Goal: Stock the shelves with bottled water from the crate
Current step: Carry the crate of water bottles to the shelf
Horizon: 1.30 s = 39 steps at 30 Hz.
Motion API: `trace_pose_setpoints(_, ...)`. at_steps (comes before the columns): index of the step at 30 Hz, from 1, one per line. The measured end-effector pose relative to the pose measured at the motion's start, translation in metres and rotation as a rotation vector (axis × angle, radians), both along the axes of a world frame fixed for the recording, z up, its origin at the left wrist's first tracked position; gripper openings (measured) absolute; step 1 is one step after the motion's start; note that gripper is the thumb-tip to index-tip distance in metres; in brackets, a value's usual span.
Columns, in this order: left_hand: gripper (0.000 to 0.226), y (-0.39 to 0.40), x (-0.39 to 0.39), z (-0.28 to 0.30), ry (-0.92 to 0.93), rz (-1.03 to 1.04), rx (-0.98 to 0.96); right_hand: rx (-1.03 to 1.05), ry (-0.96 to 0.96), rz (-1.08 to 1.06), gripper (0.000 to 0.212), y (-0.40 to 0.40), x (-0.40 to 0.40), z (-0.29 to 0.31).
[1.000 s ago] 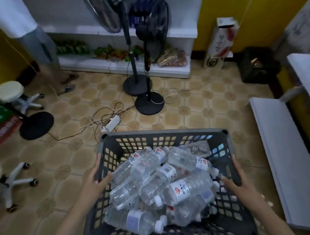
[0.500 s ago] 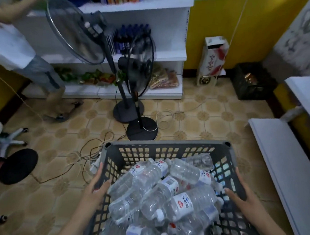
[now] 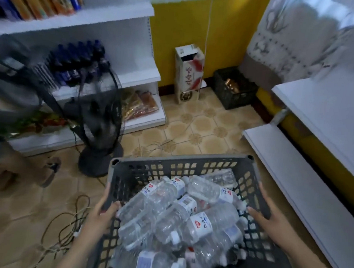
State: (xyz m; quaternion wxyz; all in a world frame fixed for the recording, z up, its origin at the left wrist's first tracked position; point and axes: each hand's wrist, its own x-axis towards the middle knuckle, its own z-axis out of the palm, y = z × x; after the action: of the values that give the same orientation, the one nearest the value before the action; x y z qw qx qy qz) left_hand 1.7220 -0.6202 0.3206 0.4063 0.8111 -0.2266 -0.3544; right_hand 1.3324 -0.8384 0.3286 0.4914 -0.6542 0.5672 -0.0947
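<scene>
Carrying the crate (image 3: 176, 160) level matters: left hand (image 3: 102, 216) and right hand (image 3: 270, 218) each grip a side rim, loose water bottles (image 3: 188, 214) piled inside, white shelves (image 3: 305, 177) at right.

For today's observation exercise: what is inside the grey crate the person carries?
The grey crate holds a loose pile of clear water bottles with white caps. Lower bottles and the crate's floor are covered.

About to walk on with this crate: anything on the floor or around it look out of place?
Yes. Tangled brown and black cords sprawl loose across the tiled floor left of the grey plastic crate, a trip risk. An opened white carton stands on the floor by the yellow wall.
</scene>
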Motion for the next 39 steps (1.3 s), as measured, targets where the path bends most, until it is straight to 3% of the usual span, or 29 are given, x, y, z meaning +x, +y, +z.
trace_pose_setpoints(10,0.068,-0.159,0.095,0.031,0.037,-0.157,0.016,-0.019,-0.197,-0.255,0.085,-0.063,0.053,0.021)
trace_pose_setpoints(15,0.069,-0.238,0.114,0.016,0.058,-0.246,0.039,-0.011,-0.170,-0.322,0.086,-0.120,0.060,0.004)
trace_pose_setpoints(27,0.073,-0.459,0.132,0.017,0.013,-0.302,0.070,0.048,-0.123,-0.400,0.085,-0.324,0.088,-0.006)
trace_pose_setpoints(39,0.080,-0.651,0.177,0.000,0.155,-0.288,0.023,0.066,-0.012,-0.313,0.083,-0.554,0.136,-0.003)
